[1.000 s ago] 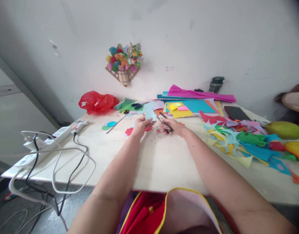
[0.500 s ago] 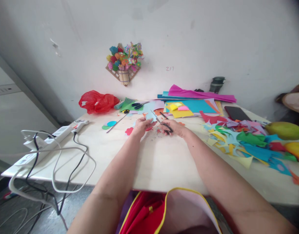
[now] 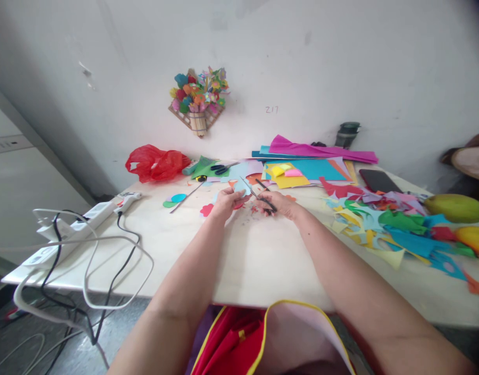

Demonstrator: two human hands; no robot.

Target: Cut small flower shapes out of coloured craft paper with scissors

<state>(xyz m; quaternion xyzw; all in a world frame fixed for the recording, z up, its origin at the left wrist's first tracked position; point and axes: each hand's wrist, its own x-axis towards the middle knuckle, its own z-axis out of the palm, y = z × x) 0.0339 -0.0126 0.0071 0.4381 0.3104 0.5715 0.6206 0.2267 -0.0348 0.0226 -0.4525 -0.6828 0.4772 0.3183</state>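
Note:
My left hand pinches a small piece of light blue paper over the middle of the table. In my right hand is a pair of dark-handled scissors, fingers wrapped round the handles. The scissor blades stand apart, and one of them lies against or just beside the paper's right side; I cannot tell whether it touches. Under and around my hands are a red paper flower and small red scraps.
Cut scraps spread on the right beside a phone and a green mango-like fruit. Paper sheets and a second pair of scissors lie at the back. A red plastic bag and power strip sit left.

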